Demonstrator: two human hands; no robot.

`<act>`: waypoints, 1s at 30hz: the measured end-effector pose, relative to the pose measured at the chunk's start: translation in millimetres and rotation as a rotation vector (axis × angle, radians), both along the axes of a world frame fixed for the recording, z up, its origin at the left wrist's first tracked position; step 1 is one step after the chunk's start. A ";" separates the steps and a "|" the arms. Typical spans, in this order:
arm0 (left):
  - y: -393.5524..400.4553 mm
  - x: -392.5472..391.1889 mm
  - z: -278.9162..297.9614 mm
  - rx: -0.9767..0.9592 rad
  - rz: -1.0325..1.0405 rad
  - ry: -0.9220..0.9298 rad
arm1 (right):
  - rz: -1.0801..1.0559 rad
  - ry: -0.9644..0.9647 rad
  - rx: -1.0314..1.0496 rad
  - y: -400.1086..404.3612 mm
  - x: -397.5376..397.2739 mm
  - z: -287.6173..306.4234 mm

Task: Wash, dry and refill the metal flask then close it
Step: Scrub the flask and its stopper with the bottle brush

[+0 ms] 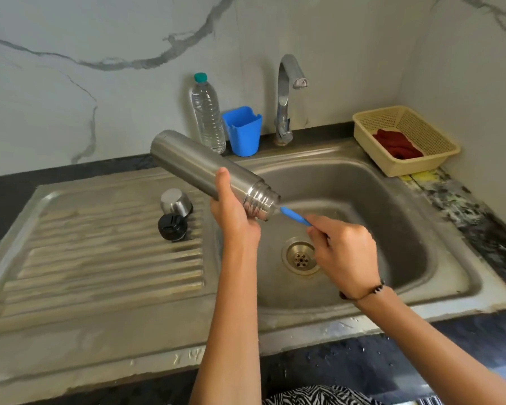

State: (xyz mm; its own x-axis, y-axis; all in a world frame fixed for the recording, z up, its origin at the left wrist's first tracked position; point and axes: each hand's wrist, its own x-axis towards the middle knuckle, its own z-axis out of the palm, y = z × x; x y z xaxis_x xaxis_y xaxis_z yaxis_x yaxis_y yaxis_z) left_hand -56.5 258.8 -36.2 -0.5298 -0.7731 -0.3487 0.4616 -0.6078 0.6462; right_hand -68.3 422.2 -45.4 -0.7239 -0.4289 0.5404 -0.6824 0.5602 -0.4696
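Left hand gripping cylindrical steel flask tilted over stainless sink, right hand pinching blue brush handle at flask mouth, steel cup and black stopper on ridged drainboard.
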 end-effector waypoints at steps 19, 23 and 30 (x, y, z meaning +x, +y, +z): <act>-0.5 3.5 4.3 -0.112 -0.018 -0.102 | 0.217 -0.654 -0.066 0.6 -2.1 18.0; -9.2 14.1 19.4 -0.119 -0.269 0.138 | 0.229 -0.840 -0.179 1.0 -7.1 27.8; -4.8 16.8 8.9 -0.104 -0.300 0.276 | 0.451 -1.539 -0.307 13.9 -1.2 29.8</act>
State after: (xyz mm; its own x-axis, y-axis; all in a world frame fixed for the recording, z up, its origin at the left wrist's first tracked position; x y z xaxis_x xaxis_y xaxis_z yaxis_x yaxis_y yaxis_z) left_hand -39.8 254.0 -27.3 -0.7997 -0.5937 -0.0900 0.4384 -0.6797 0.5881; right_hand -69.5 436.1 -15.6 -0.4830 -0.7616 -0.4320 0.4354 0.2191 -0.8731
